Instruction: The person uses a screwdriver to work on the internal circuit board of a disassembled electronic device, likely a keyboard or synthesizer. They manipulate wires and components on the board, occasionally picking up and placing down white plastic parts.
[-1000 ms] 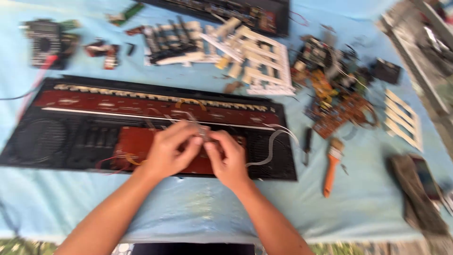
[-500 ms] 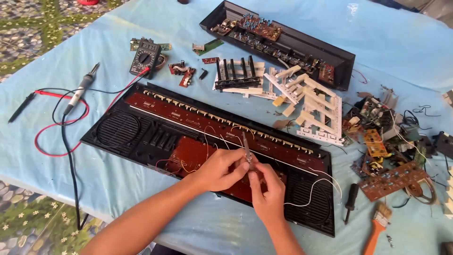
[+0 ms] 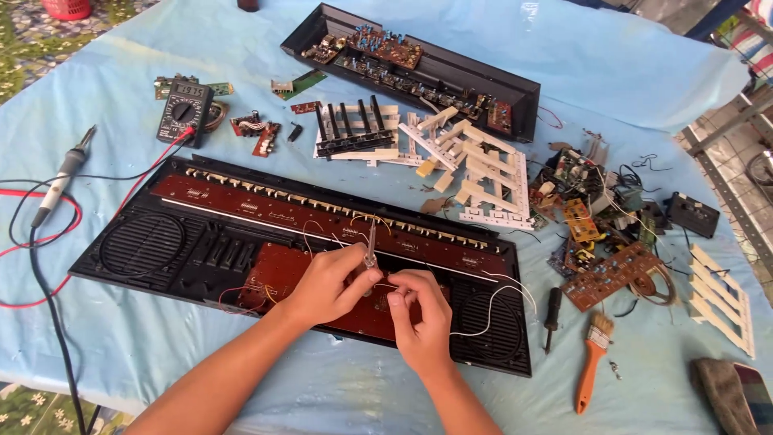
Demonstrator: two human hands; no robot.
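The brown circuit board [image 3: 322, 286] lies in the middle of the opened black keyboard case [image 3: 161, 250], near the front edge of the table, and both hands work on it. The left hand [image 3: 326, 282] grips a thin metal tool [image 3: 371, 246], apparently tweezers, held upright with its tip down at the board. The right hand [image 3: 419, 310] is curled with its fingertips pinched together on the board just beside that tip; whatever small part it holds is hidden by the fingers. A white wire [image 3: 491, 310] loops from the board across the right speaker grille.

As for progress, the case is already open and stripped: the white key frames [image 3: 491, 173] and a strip of black keys [image 3: 350, 129] lie loose behind it, and the other half of the shell [image 3: 419, 60], with more boards inside, sits farther back. The long red board with its row of contacts remains seated in the case, so work on the electronics looks under way, with reassembly all left to do.

To the left lie a multimeter [image 3: 185, 109] and a soldering iron [image 3: 60, 173] with red and black leads. To the right are a heap of loose circuit boards [image 3: 612, 274], a screwdriver [image 3: 551, 310] and an orange-handled brush [image 3: 592, 362], all on the blue table cover [image 3: 644, 72].
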